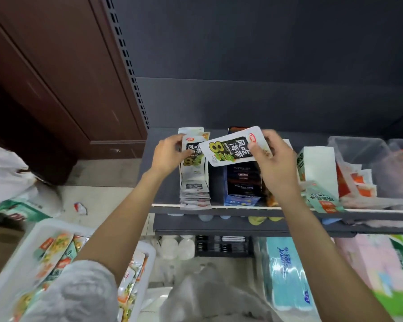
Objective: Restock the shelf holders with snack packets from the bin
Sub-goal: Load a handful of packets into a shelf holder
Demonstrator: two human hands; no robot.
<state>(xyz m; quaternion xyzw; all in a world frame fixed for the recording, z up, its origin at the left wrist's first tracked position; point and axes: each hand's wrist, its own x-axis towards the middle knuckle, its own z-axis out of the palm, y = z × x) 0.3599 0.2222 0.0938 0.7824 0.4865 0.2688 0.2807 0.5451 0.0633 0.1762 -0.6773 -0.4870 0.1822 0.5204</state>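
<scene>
Right hand [273,167] pinching white-and-black flat foil snack packet [233,148], long axis sideways, right of the upright white packet row [194,180]. Left hand [170,154] nearer, fingers gripping the row's front packet; probably needs turning upright.

A shop: a dark metal shelf [265,211] with a slotted upright [128,66] carries rows of snack packets [194,182] in holders, tissue packs [286,273] are stocked below, and a white bin [21,259] of packets stands on the floor

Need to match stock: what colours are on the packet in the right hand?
White packet with a black panel, yellow-green "8" and red logo; head view, pinched by right hand.
</scene>
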